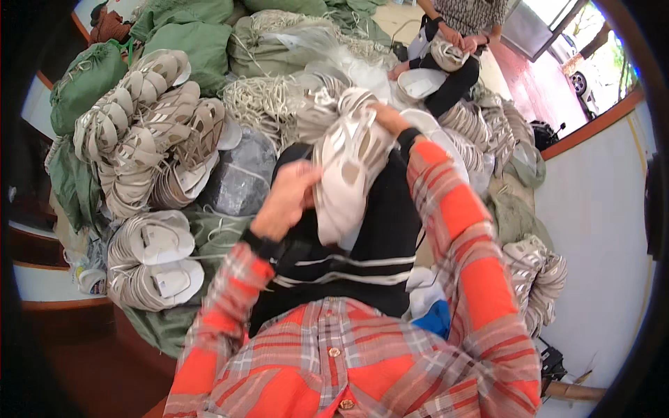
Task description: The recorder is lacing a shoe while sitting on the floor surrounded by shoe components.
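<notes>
Daylight comes in strongly through the open doorway [536, 94] at upper right, bleaching the view outside, while the brown floor [77, 341] at lower left sits in dim shadow. Blur softens the left hand [289, 198], and the plastic-wrapped bundle [242, 171] catches small glints. Fisheye distortion bends the white wall's [592, 223] edges toward black corners.

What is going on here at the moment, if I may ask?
A person in a plaid shirt is handling a beige shoe piece: the right hand holds its far end; the left hand, motion-blurred, is at its left side. Farther off, a co-worker handles a similar piece. Stacked shoe pieces and green sacks lie around.
</notes>
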`<state>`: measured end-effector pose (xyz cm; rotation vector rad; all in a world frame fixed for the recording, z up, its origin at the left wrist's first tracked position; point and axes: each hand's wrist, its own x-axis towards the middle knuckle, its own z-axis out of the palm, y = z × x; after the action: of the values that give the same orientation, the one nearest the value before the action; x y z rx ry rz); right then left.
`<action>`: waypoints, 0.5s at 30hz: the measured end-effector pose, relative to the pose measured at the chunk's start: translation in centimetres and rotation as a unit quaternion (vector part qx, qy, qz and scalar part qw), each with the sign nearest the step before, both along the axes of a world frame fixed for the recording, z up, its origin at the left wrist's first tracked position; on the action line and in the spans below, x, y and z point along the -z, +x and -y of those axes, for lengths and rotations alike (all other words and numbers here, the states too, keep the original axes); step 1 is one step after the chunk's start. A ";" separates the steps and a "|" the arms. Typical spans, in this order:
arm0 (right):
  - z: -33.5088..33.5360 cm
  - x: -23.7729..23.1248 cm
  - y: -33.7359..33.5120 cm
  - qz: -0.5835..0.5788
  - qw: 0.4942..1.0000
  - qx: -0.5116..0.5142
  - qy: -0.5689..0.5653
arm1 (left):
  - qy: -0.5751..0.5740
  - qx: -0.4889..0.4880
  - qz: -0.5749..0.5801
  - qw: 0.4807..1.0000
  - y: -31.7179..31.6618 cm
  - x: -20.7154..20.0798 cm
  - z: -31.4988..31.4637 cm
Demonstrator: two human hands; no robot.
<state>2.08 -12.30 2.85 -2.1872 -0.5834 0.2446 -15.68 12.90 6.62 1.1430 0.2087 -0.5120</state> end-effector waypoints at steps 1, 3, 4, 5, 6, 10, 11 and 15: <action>-1.7 -0.8 -0.7 -0.039 0.992 -0.034 0.117 | 0.086 0.031 0.034 0.995 1.1 -0.3 -1.7; 10.2 5.2 2.2 0.097 0.993 0.021 0.057 | -0.098 0.035 -0.006 0.995 3.6 -3.9 4.5; 17.4 4.9 4.3 0.221 0.972 0.072 -0.026 | -0.081 0.128 -0.001 0.989 4.2 -5.6 9.3; 15.2 5.8 4.2 0.258 0.962 0.049 -0.075 | 0.002 0.159 0.037 0.987 2.9 -4.6 8.7; 6.0 5.3 3.6 0.184 0.974 0.020 -0.130 | -0.014 0.076 0.016 0.997 0.0 -2.2 5.6; -2.2 -1.9 -4.9 0.137 0.958 0.094 -0.234 | -0.051 -0.032 -0.021 0.998 -4.4 1.8 2.1; -1.7 -1.3 -6.1 0.163 0.951 0.140 -0.222 | -0.071 0.017 -0.054 0.996 -4.5 0.4 2.5; 1.5 -2.0 -4.7 0.018 0.978 0.001 -0.207 | -0.061 0.063 -0.077 0.993 -3.6 4.7 2.4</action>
<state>-2.64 -13.84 4.82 -2.5972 -0.5898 0.3513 -19.30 10.53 1.90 1.0027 0.2369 -0.7158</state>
